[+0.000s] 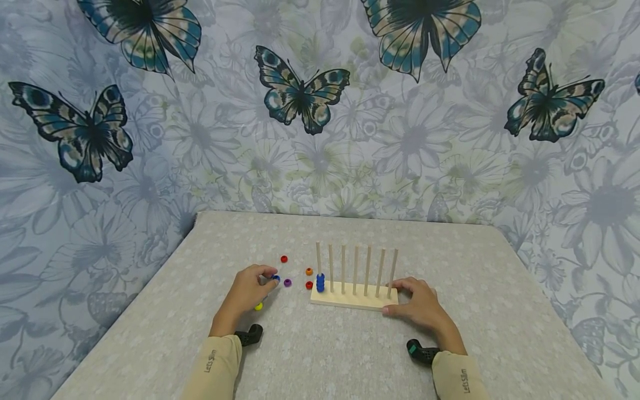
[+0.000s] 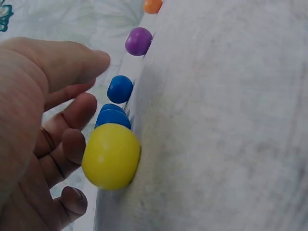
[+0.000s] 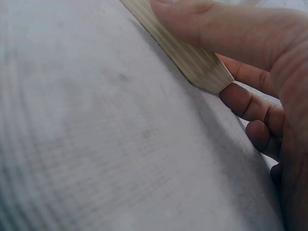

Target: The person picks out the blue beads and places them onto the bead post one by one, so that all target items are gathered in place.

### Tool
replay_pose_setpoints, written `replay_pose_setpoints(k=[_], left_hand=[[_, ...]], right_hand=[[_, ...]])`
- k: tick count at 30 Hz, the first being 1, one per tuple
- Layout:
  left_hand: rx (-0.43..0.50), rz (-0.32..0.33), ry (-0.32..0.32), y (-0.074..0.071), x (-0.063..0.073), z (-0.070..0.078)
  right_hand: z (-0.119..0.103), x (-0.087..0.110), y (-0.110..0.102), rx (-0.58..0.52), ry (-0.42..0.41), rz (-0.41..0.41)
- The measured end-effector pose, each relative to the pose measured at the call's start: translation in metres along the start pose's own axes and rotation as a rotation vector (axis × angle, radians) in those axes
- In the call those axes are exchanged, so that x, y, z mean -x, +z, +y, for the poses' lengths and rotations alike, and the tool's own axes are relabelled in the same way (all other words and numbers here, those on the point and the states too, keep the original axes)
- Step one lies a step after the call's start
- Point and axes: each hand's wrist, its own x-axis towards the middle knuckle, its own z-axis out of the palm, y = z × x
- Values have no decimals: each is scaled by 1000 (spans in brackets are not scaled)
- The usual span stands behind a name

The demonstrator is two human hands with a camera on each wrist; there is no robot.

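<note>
My left hand [image 1: 248, 289] is at the loose beads on the left, thumb and forefinger apart. Right at its fingertips lies a blue bead [image 2: 120, 89], and more blue beads [image 2: 112, 115] sit behind a yellow bead [image 2: 111, 156] below the hand. A wooden peg board [image 1: 350, 298] with a row of upright pegs stands at the middle. Its leftmost peg carries a stack of blue beads [image 1: 320, 283]; the other pegs are bare. My right hand [image 1: 417, 304] grips the board's right end, thumb [image 3: 185, 21] along the front side and fingers round the end.
A purple bead [image 1: 287, 283] lies just right of the left hand. Beside the board's left end are an orange bead [image 1: 309, 271] and a red bead [image 1: 309, 285]; another red bead [image 1: 284, 259] lies farther back. A patterned cloth covers the table [image 1: 330, 355], with a butterfly-print wall behind.
</note>
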Motion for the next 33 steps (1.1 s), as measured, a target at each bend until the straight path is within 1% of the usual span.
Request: replay_pose_setpoints(k=[5,14,19,26,33], left_hand=[[0,-7,-5,2,-3,-2],[-36,-30,24,5,-7,-5],[-34,-29,18,6,-7,-5],[-62,-19,11,6,-6,-4],[-47,-14,18,6,-5,-5]], right_hand=[[1,0,0,5,-1,2],[-1,1,0,4,9,9],[0,1,0,3,3,11],[0,1,0,-2,-15,11],[1,0,1,2,-11,12]])
